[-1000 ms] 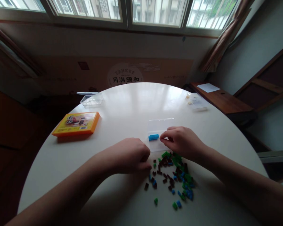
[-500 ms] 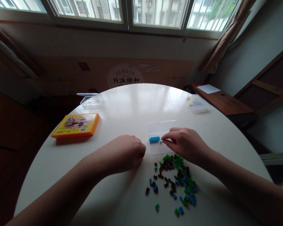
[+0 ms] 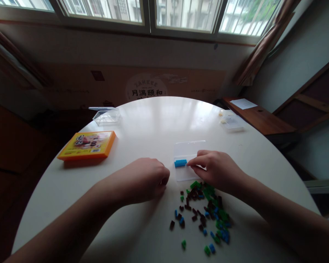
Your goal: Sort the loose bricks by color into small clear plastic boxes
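Now the right hand (image 3: 217,167), grip unclear, has neared the blue bricks (image 3: 180,163), apparently adjusting them. The left hand (image 3: 146,178) curls, grip hidden.

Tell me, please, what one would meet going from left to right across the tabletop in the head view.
Orange box → left hand → row of blue bricks → right hand.
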Demonstrator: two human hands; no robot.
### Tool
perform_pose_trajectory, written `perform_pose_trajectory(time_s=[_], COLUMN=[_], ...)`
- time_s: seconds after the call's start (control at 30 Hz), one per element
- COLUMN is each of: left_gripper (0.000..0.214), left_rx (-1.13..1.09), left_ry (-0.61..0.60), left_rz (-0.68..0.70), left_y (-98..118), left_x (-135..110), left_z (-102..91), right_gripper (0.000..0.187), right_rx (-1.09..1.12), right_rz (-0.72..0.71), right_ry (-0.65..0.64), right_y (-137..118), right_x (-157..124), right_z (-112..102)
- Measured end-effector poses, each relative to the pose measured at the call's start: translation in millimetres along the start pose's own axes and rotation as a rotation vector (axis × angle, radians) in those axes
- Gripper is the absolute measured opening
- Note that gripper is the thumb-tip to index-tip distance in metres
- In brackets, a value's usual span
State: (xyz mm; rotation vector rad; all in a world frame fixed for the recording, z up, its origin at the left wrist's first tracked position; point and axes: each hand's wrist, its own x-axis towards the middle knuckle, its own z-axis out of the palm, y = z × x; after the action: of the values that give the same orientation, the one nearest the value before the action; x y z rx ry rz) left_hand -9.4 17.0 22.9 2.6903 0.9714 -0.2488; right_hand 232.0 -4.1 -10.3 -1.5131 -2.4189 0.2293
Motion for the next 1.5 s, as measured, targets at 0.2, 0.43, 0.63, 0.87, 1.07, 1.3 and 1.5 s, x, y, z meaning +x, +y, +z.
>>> perform_pose_trajectory(time_s=[0.2,0.43,0.63,0.87,1.07,1.3,1.5], left_gripper=[0.014,0.015,0.015,0.016,0.015,0.016,0.016], left_rx=[-0.006,-0.012,-0.021,-0.010,-0.015,0.003,0.000], left_ry=[0.000,-0.017,-0.019,-0.014,-0.013,-0.015,-0.014], left_rz=[0.007,-0.004,0.000,0.003,0.002,0.006,0.007], left_y=[-0.6,1.4,2.7,3.8,2.9,2.9,3.0], left_x=[0.0,-0.1,0.0,-0.2,-0.2,0.0,-0.1], left_z=[0.7,-2.8,-4.4,-5.2,-4.0,-4.6,-4.9], right_gripper=[0.023,0.022,0.023,0.022,0.021,0.022,0.022], right_rx=[0.007,0.027,0.015,0.028,0.023,0.026,0.028], right_rz=[0.003,-0.006,0.001,0.003,0.016,-0.004,-0.020], right_ry=[0.017,0.030,0.026,0.014,0.013,0.022,0.029], right_y=[-1.1,-0.2,1.2,1.9,2.4,2.1,2.4], right_x=[0.7,-0.5,-0.7,-1.1,-0.5,-0.8,-0.7], right_z=[2.0,1.7,-0.9,1.0,1.8,1.5,1.6])
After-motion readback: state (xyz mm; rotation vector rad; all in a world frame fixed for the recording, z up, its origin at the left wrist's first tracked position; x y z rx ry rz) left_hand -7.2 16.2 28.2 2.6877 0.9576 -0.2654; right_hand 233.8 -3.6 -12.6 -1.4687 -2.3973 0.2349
